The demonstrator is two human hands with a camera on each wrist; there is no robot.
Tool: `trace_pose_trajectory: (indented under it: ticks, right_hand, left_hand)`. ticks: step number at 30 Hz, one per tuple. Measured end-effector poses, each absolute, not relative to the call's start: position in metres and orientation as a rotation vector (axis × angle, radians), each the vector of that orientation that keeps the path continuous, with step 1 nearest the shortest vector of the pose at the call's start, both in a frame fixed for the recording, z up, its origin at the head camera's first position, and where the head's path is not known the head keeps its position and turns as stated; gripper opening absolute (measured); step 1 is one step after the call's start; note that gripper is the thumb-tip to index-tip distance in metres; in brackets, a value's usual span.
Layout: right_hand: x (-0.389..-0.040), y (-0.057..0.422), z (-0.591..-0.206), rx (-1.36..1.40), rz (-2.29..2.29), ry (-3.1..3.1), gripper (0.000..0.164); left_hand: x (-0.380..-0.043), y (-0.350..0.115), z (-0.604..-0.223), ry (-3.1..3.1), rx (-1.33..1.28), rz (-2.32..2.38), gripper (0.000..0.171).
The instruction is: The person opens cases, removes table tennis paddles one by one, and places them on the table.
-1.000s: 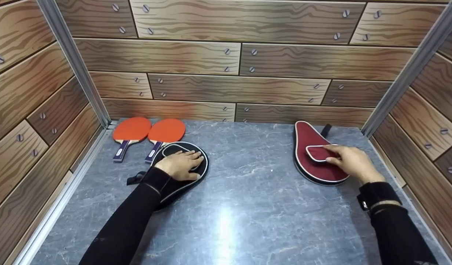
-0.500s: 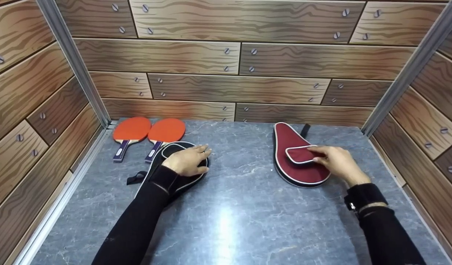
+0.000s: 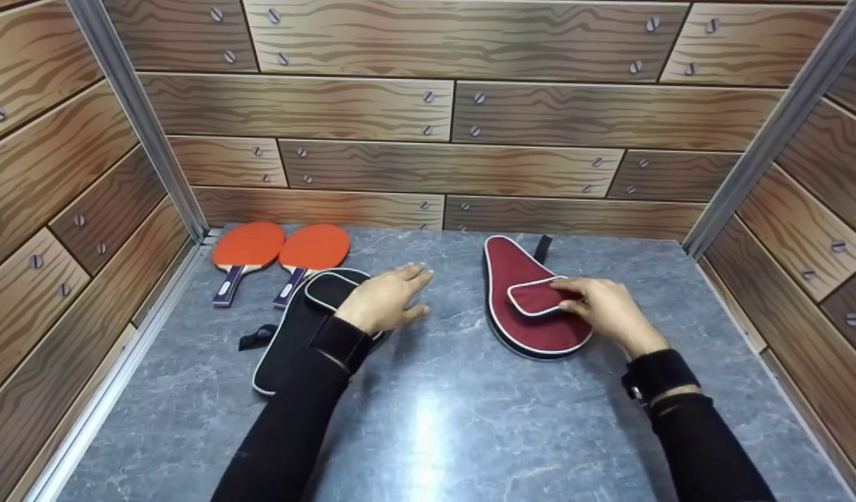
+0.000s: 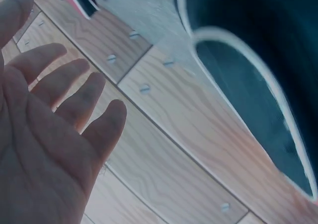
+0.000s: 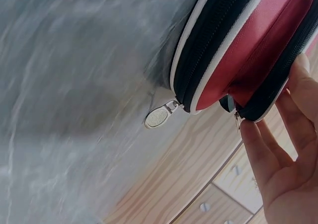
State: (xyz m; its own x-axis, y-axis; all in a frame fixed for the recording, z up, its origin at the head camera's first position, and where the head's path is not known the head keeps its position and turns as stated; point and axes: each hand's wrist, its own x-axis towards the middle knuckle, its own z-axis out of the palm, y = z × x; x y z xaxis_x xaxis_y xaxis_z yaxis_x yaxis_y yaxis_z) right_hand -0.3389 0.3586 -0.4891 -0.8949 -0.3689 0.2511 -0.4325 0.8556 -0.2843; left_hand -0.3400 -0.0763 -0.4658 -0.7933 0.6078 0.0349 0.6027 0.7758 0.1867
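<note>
A red table tennis bat case (image 3: 532, 328) with white piping and a small front pocket lies right of centre. My right hand (image 3: 606, 310) pinches the edge of that pocket between thumb and fingers, seen closely in the right wrist view, where a metal zip pull (image 5: 157, 117) hangs from the case. My left hand (image 3: 386, 300) is over the right edge of a black bat case (image 3: 295, 335), its fingers extended toward the red case. In the left wrist view the palm shows and nothing is held. My left forearm hides part of the black case.
Two table tennis bats with orange-red faces, a left bat (image 3: 249, 244) and a right bat (image 3: 316, 246), lie at the back left. The black case overlaps the right bat's handle. Wood-patterned walls (image 3: 372, 111) enclose the grey table (image 3: 470, 432) at the back and sides.
My right hand has slid the red case leftward across the table, from the right side toward the middle. My left hand has moved off the black case's pocket, to the right.
</note>
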Motion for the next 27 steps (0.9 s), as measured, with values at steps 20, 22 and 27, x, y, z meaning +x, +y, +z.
trace_pose_trajectory:
  ticks: [20, 22, 27]
  right_hand:
    - [-0.334, 0.293, -0.503, 0.696, 0.508, -2.774, 0.042]
    - [-0.333, 0.288, -0.504, 0.704, 0.506, -2.769, 0.042]
    - [-0.329, 0.277, -0.504, 0.714, 0.501, -2.754, 0.042]
  left_hand:
    - [-0.331, -0.003, -0.488, 3.003, 1.095, 0.48, 0.07]
    - [-0.329, 0.002, -0.491, 3.005, 1.094, 0.483, 0.071]
    - [-0.327, 0.011, -0.497, 3.0, 1.081, 0.468, 0.076]
